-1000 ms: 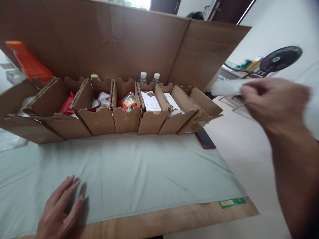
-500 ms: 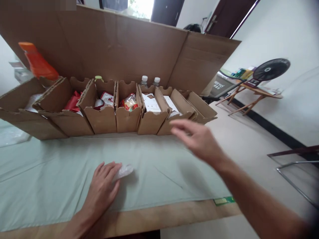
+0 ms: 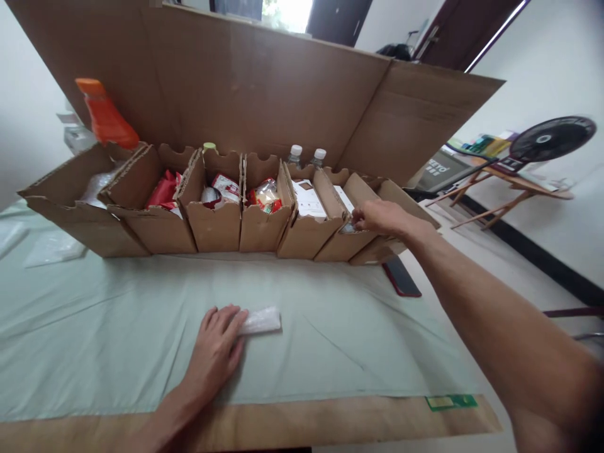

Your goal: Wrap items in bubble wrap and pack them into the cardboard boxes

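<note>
We list one clear-wrapped packet (image 3: 264,319), on the pale green cloth (image 3: 141,327) between box row and table (image 3: 340,420) front edge; our left hand (image 3: 218,346), fingers loosely spread, touching its left end; our right hand (image 3: 378,217), curled over the sixth cardboard box (image 3: 338,246), near the back right corner — pinching anything, we cannot tell; progress, we judge — this packet out, red pouch (image 3: 163,190) and white carton (image 3: 309,200) boxed.

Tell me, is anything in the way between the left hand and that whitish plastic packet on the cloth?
No, nothing visible is. The left hand touches the left end of the whitish plastic packet, which lies on the pale green cloth. The row of cardboard boxes stands farther back, not between them.
</note>
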A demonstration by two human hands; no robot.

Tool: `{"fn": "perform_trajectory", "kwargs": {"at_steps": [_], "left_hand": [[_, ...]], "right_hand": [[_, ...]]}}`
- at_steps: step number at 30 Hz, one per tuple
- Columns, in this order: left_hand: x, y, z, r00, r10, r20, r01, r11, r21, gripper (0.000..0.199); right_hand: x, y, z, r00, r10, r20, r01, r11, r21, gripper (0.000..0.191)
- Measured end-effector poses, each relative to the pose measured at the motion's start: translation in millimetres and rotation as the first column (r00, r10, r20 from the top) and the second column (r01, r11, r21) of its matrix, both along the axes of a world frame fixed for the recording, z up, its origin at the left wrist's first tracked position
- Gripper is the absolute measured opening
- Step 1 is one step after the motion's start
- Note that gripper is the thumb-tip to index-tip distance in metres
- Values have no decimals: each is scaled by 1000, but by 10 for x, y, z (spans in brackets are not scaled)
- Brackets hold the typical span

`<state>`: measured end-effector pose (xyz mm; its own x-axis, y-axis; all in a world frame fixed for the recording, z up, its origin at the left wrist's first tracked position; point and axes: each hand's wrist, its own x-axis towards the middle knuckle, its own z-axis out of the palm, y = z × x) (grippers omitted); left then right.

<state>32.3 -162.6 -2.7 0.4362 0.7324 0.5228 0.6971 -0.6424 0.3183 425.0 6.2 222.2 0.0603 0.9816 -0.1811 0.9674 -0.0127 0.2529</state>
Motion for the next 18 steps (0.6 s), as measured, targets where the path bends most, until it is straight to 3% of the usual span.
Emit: {"fn": "perform_trajectory", "kwargs": {"at_steps": [5,13,16,18], "left_hand": [[-36,113,-89,993,-2,115,6,999,-35,26],[-52,104,-138,989,-17,146,20,1000,-15,24],[-41,114,-139,982,-20,185,24,1000,-20,23],[-38,121,-136,980,-15,199,20,1000,-23,23]], "right_hand": [[56,-142,55,999,-36,-20,35,999,-19,30],[-41,-43,109,968,53,-246,-114,964,-242,28],[-102,-5,61,960,76,-270,-143,961,-239,25],[-132,0,20,964,87,-252,-132,977,-169,19]]}}
